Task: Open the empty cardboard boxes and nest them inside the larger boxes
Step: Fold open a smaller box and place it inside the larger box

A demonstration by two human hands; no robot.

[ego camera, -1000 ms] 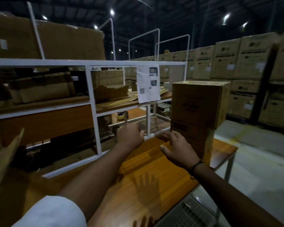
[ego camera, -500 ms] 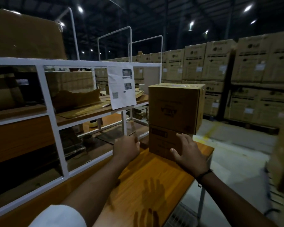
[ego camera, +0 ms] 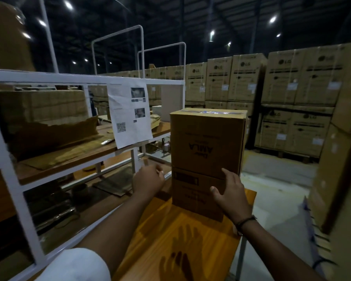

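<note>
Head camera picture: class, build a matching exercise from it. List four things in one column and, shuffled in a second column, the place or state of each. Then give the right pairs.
Things
1. upper box
2. printed sheet
3. right hand
4. left hand

Places or states
A. left of the boxes, near the white frame
B. fingers spread, in front of the lower box
C. stacked on the lower box, tape along its top
D. hangs from the white frame's top rail

Pairs: 1-C, 2-D, 3-B, 4-A

Upper box (ego camera: 207,142) reads "AMLA" inverted; stacked cartons (ego camera: 245,78) "LG".
</note>
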